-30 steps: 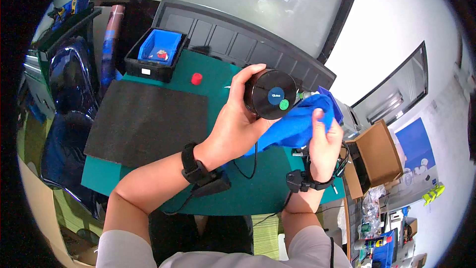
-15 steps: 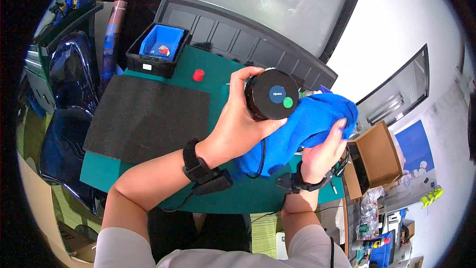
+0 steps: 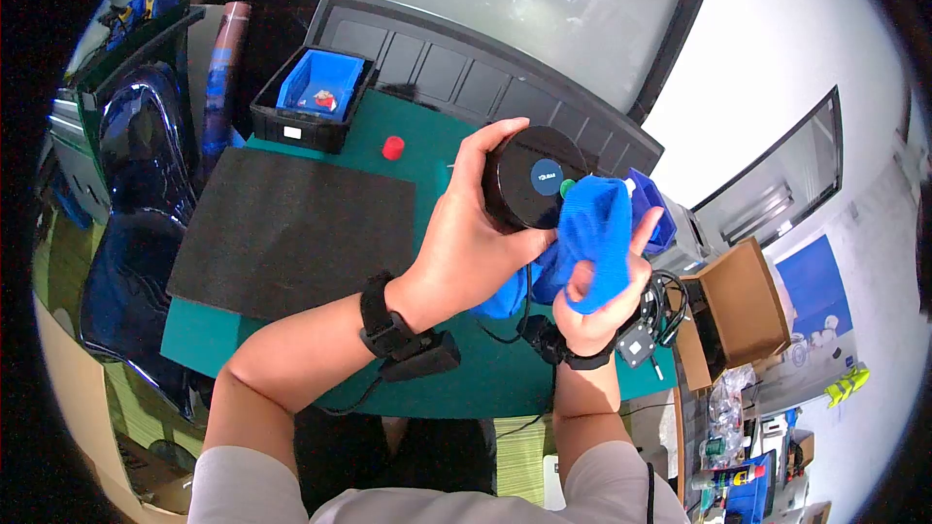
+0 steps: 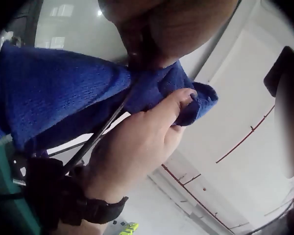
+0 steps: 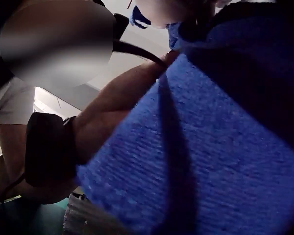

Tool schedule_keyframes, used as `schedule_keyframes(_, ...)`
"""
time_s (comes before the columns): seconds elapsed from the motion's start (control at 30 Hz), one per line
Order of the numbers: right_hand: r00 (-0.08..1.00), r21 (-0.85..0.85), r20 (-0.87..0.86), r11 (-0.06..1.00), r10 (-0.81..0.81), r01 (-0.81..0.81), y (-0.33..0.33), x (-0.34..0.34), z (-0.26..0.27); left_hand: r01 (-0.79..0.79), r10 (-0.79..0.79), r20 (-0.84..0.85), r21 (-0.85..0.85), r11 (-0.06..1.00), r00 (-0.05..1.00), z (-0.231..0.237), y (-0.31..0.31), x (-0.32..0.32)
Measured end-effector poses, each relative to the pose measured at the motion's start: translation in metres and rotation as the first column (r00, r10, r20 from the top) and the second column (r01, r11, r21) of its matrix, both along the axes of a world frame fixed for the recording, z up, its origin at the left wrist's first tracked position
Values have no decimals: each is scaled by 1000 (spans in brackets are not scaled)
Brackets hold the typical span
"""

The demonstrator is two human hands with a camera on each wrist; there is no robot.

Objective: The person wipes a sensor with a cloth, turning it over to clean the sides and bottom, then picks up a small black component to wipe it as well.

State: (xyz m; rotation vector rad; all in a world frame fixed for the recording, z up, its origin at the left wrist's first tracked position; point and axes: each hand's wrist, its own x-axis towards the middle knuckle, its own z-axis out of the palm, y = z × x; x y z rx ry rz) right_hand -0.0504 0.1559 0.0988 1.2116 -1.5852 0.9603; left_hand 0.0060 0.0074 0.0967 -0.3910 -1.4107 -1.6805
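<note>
My left hand (image 3: 454, 250) grips a black round device (image 3: 524, 189) by its side, raised over the table. Its flat face carries a round blue label, and a thin black cable (image 3: 528, 291) hangs below. In my right hand (image 3: 604, 318) is a blue cloth (image 3: 597, 223), pinched between thumb and fingers, one finger stretched out. Part of the cloth overlaps the device's right edge in the head view and half covers a green sticker there. The left wrist view shows the right thumb on the cloth (image 4: 63, 93); in the right wrist view the cloth (image 5: 225, 147) hides most of the scene.
A dark mat (image 3: 291, 233) lies on the green table (image 3: 456, 369), with a red cap (image 3: 393, 147) beyond it. At the back left, a blue bin (image 3: 318, 80) sits in a black tray (image 3: 296, 132). Coiled cables (image 3: 665, 306) and an open cardboard box (image 3: 743, 301) stand at right.
The cloth swung out to the right, spread below the device, then came back left bunched against its right edge. My right hand moved left with it; the left hand has hardly moved.
</note>
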Motion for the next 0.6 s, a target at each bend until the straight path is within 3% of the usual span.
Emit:
schedule_keyframes(0.07,940,-219,225,953,257,-208,-10,7,-1,67,-66,-31,34,997,997,0,3,0)
schedule_keyframes(0.13,961,156,273,988,-44,1,4,18,0,49,-49,0,21,999,999,3,3,5)
schedule_keyframes(0.17,983,105,144,986,111,-126,-3,16,-1,31,-31,33,7,999,999,4,3,6)
schedule_keyframes(0.2,896,-66,390,977,211,-201,-11,24,-6,34,-34,35,4,999,999,3,4,6)
schedule_keyframes(0.27,999,326,-47,945,-26,40,2,17,1,-17,16,-4,-75,997,1000,-2,4,3)
schedule_keyframes(0.3,999,325,-47,945,-27,41,1,15,-1,64,-63,25,-46,997,998,-3,4,2)
schedule_keyframes(0.37,980,5,128,988,155,-157,-6,7,-5,95,-95,9,-47,994,995,-3,2,0)
schedule_keyframes(0.4,993,47,-105,998,56,-51,2,-3,1,123,-124,-9,-47,991,992,-3,1,-1)
schedule_keyframes(0.47,964,-234,117,950,240,-208,-4,-13,-9,177,-177,2,-24,984,984,-2,3,0)
schedule_keyframes(0.53,963,-264,197,956,182,-126,-1,-7,-1,227,-227,8,-5,974,974,-1,5,1)
schedule_keyframes(0.6,780,-380,375,850,502,-364,-7,4,5,109,-118,-53,-139,984,992,-1,6,1)
